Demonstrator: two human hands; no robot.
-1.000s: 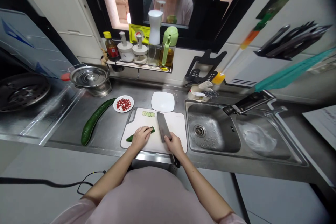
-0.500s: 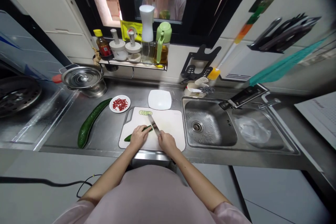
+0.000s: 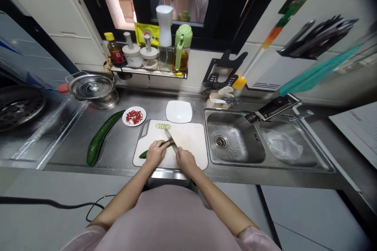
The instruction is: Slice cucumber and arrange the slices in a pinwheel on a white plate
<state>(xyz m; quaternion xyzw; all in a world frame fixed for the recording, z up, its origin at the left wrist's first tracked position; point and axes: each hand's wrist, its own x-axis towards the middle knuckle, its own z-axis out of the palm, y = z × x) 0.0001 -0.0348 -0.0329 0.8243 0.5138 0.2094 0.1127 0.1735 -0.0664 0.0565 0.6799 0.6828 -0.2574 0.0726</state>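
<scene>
My left hand (image 3: 156, 153) is closed over a dark green piece of cucumber (image 3: 143, 155), pressing it to the white cutting board (image 3: 193, 137). In my right hand (image 3: 186, 159) is the handle of a kitchen knife (image 3: 171, 140). Its blade points up and to the left, lying across the cucumber's right end, just beside my left fingertips. A short row of overlapping pale cucumber slices (image 3: 163, 126) rests near the board's top edge. Most of the cucumber piece is hidden under my left fingers.
A whole cucumber (image 3: 101, 139) and a plate (image 3: 143, 119) of chopped red pieces are left of the board. Behind it sits a white dish (image 3: 179, 111). The sink (image 3: 235, 159) adjoins on the right; a steel pot (image 3: 107, 100) stands back left, under a seasoning rack (image 3: 173, 73).
The knife blade has shifted slightly left and now lies over the cucumber's right end. My right hand has moved a little left with it; my left hand stays in place.
</scene>
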